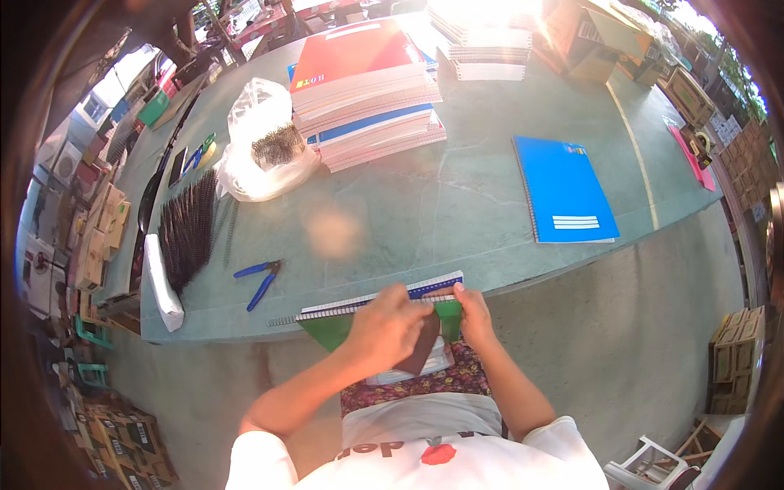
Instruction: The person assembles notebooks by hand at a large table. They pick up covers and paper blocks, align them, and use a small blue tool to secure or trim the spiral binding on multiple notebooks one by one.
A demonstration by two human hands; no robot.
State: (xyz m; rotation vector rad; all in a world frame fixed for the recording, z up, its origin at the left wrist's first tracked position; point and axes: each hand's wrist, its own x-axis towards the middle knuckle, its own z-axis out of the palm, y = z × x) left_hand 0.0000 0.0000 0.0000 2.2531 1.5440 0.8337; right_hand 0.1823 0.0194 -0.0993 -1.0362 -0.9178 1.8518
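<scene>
At the table's near edge lies a notebook (pixel 325 330) with a green cover, a blue strip and white pages along its spine. A wire spiral coil (pixel 282 321) runs along the spine and sticks out past its left end. My left hand (pixel 382 328) is closed over the middle, its fingertips pinched at the bound edge; what exactly lies between them is hidden. My right hand (pixel 475 317) grips the right end, thumb on top. Below the left fingers hangs a dark brown flap (pixel 421 346). Blue-handled cutting pliers (pixel 261 282) lie on the table to the left.
A bundle of dark wire coils (pixel 186 229) lies left beside a white wrapped roll (pixel 163 284). Behind stand a plastic bag (pixel 265 180) with coils and a tall notebook stack (pixel 367 106). A blue notebook (pixel 567 192) lies right. Cartons (pixel 735 359) stand beyond the table (pixel 457 212).
</scene>
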